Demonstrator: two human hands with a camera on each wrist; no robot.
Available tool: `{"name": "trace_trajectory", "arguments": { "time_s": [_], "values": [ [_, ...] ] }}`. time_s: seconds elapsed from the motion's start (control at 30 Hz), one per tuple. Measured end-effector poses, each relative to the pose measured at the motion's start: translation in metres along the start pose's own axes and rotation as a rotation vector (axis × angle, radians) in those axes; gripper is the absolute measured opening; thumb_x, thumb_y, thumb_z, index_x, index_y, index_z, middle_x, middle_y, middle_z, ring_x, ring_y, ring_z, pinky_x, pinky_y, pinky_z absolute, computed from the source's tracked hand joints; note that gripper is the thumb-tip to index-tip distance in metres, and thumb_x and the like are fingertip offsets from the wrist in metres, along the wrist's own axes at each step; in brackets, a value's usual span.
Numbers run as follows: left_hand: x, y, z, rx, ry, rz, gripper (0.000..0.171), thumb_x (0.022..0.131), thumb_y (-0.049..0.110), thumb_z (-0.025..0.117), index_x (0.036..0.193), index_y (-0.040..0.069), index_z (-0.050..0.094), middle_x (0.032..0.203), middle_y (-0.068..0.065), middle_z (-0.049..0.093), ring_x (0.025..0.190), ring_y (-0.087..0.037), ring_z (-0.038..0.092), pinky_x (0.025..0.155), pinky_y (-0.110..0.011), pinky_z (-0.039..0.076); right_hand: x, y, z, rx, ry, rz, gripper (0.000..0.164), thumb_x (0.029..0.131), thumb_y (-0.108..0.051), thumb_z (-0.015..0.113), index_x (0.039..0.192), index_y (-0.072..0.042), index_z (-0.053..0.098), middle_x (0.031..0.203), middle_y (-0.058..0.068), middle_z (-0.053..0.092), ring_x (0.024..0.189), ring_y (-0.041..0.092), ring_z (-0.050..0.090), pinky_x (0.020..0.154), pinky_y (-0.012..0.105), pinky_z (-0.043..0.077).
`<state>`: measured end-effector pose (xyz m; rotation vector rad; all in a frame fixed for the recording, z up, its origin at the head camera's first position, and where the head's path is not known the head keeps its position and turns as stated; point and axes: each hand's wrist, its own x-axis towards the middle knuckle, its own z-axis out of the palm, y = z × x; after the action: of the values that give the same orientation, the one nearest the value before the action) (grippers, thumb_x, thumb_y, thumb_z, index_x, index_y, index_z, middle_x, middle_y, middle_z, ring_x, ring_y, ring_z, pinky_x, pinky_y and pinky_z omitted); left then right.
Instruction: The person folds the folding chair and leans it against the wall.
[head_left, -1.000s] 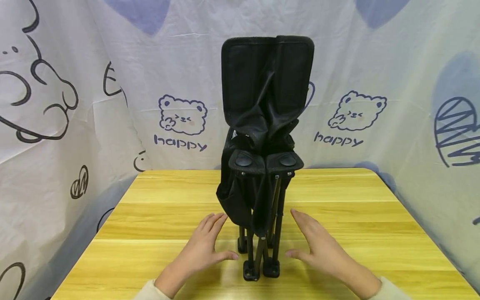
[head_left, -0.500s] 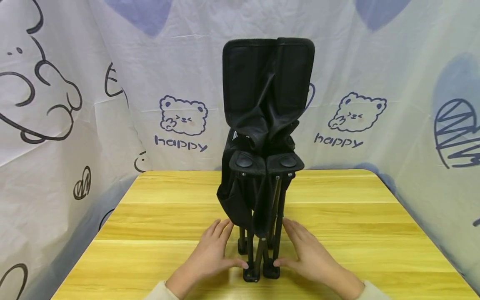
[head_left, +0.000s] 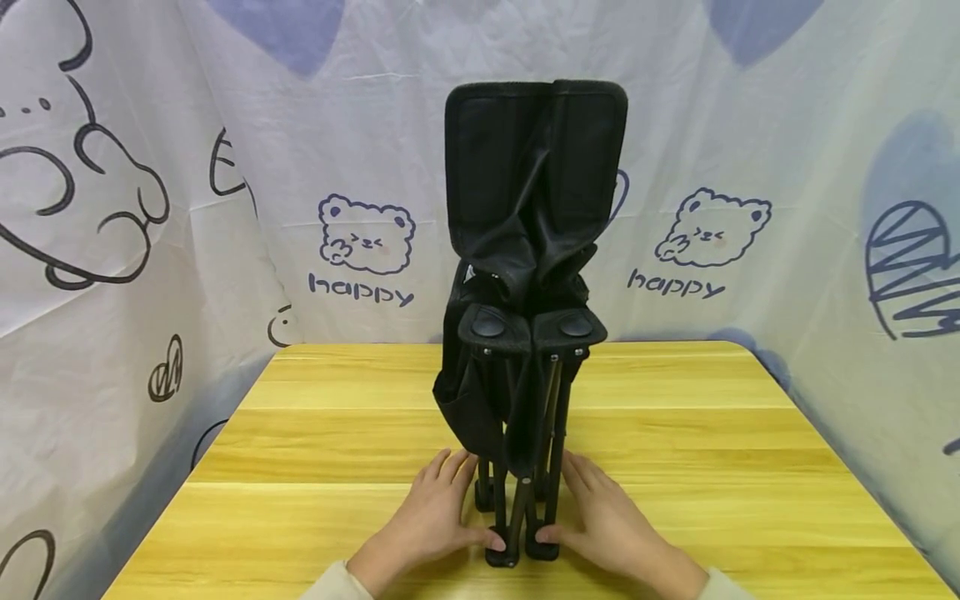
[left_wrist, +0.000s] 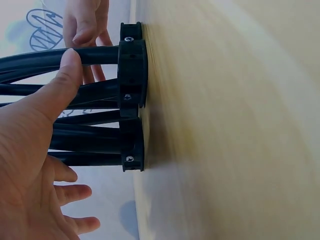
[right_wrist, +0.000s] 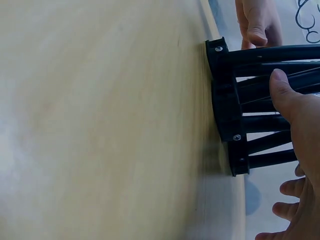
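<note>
A folded black camping chair (head_left: 536, 175) stands upright on the wooden table (head_left: 337, 417). Its fabric back rises above two armrest ends, and thin tube legs (left_wrist: 90, 137) gather below at black plastic feet (right_wrist: 227, 110). To the left of the legs is my left hand (head_left: 435, 508), its thumb at a front leg near the foot and its fingers reaching along the far side. My right hand (head_left: 611, 517) mirrors this on the right. In both wrist views the fingers are spread and loosely extended beside the legs; firm contact cannot be made out.
A white cloth (head_left: 367, 125) with bear drawings and "happy" lettering hangs behind the table and along both sides. The table's back edge runs behind the chair. A dark thin cord (head_left: 202, 442) shows at the left edge.
Both hands have moved inward from either side, and slightly nearer the table's front, up to the chair's lower legs. The chair has stayed in place.
</note>
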<state>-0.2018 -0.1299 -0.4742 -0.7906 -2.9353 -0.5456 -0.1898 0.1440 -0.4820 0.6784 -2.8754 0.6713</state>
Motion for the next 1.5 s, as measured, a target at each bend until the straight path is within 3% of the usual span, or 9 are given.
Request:
{"name": "trace_trajectory", "arguments": {
  "time_s": [0.83, 1.1, 1.5],
  "values": [
    [0.010, 0.007, 0.005, -0.002, -0.084, -0.066, 0.132, 0.058, 0.090, 0.060, 0.152, 0.001, 0.032, 0.153, -0.020, 0.033, 0.140, -0.039, 0.030, 0.107, -0.061, 0.033, 0.006, -0.010, 0.008, -0.050, -0.013, 0.034, 0.109, 0.079, -0.076, 0.059, 0.148, 0.005, 0.036, 0.148, 0.023, 0.040, 0.136, 0.037, 0.039, 0.107, 0.054, 0.037],
    [0.006, 0.014, 0.003, 0.071, -0.025, -0.080, 0.126, 0.062, 0.088, 0.060, 0.148, -0.001, 0.039, 0.147, -0.020, 0.042, 0.135, -0.039, 0.038, 0.103, -0.061, 0.038, 0.007, -0.013, 0.008, -0.082, 0.012, 0.008, 0.103, 0.082, -0.071, 0.061, 0.145, 0.007, 0.040, 0.146, 0.024, 0.043, 0.135, 0.037, 0.040, 0.106, 0.053, 0.038],
    [0.008, 0.015, 0.003, 0.105, 0.034, -0.031, 0.120, 0.069, 0.083, 0.060, 0.147, -0.005, 0.038, 0.144, -0.023, 0.045, 0.130, -0.039, 0.044, 0.098, -0.056, 0.044, 0.012, -0.013, 0.007, -0.095, 0.058, -0.012, 0.101, 0.082, -0.068, 0.063, 0.143, 0.010, 0.041, 0.143, 0.027, 0.045, 0.133, 0.039, 0.042, 0.106, 0.052, 0.039]
  ]
}}
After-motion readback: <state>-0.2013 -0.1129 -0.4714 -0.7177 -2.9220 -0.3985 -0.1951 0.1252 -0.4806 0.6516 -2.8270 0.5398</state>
